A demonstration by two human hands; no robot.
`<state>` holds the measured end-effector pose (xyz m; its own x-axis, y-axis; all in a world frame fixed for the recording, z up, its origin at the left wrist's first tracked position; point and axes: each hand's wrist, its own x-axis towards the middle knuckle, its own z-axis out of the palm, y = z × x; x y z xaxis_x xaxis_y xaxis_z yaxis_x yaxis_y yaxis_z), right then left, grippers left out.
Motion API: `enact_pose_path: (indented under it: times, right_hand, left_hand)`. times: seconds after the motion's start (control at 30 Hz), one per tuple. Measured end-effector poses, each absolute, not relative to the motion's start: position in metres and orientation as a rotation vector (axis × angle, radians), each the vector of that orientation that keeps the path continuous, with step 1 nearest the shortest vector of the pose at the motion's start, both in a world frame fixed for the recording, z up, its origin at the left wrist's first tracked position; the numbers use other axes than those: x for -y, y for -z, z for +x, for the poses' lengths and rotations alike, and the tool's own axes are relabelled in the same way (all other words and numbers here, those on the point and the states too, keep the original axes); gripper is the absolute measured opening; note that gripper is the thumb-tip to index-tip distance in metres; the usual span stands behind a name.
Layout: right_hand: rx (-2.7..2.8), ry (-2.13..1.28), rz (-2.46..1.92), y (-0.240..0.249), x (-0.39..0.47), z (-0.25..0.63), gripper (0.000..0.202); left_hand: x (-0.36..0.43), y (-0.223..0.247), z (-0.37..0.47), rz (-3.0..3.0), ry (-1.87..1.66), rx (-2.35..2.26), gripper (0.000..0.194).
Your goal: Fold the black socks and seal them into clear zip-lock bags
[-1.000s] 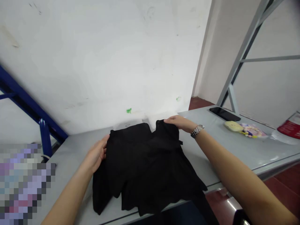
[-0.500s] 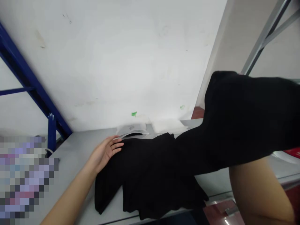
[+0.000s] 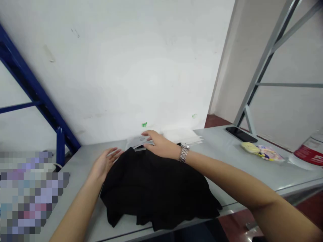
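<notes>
A black garment (image 3: pixel 161 188) lies bunched on the grey table (image 3: pixel 227 168), its lower edge reaching the table's front. My left hand (image 3: pixel 104 164) is at the garment's upper left edge, fingers extended and apart, gripping nothing. Over the garment's top edge is my right hand (image 3: pixel 157 144), fingers spread and slightly curved, with a metal watch (image 3: pixel 184 153) on the wrist. Just behind the right hand a clear plastic bag (image 3: pixel 132 142) with something black in it lies by the wall, partly covered. Beside it sits a stack of white bags or sheets (image 3: pixel 183 135).
On the right of the table are a black phone (image 3: pixel 241 134), a small yellow item with a colourful trinket (image 3: pixel 249 148) and a large bottle with a red label (image 3: pixel 310 151). Blue (image 3: pixel 42 97) and grey (image 3: pixel 263 64) metal frames stand at either side. Behind is a white wall (image 3: pixel 141 67).
The right part of the garment, raised before, is now folded over to the left onto the rest. My right hand has come to the middle and let go; my left hand stays at the left edge.
</notes>
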<state>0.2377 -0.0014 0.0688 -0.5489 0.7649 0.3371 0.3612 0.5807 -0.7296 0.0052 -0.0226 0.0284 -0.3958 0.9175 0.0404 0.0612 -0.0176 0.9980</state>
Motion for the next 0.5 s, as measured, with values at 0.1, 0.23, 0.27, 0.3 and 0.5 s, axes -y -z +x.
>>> enact_pose_path:
  times: [0.1, 0.23, 0.27, 0.3, 0.5]
  right_hand:
    - [2.334, -0.351, -0.892, -0.045, 0.026, 0.290, 0.024]
    - [2.683, -0.447, -0.916, -0.026, 0.065, 0.363, 0.038]
    - [2.703, -0.458, -0.973, -0.021, 0.072, 0.376, 0.043]
    - [2.695, -0.462, -1.035, -0.016, 0.076, 0.386, 0.043]
    - [2.311, -0.592, -1.067, -0.005, 0.078, 0.403, 0.022]
  left_hand:
    - [0.044, -0.020, -0.013, 1.142, -1.703, -1.570, 0.008]
    - [0.090, 0.014, -0.037, 1.959, -1.097, -1.537, 0.042]
    - [0.098, 0.022, -0.042, 2.119, -0.897, -1.490, 0.052]
    - [0.104, 0.028, -0.046, 2.231, -0.758, -1.461, 0.054]
    - [0.109, 0.013, -0.049, 2.338, -0.899, -1.518, 0.019]
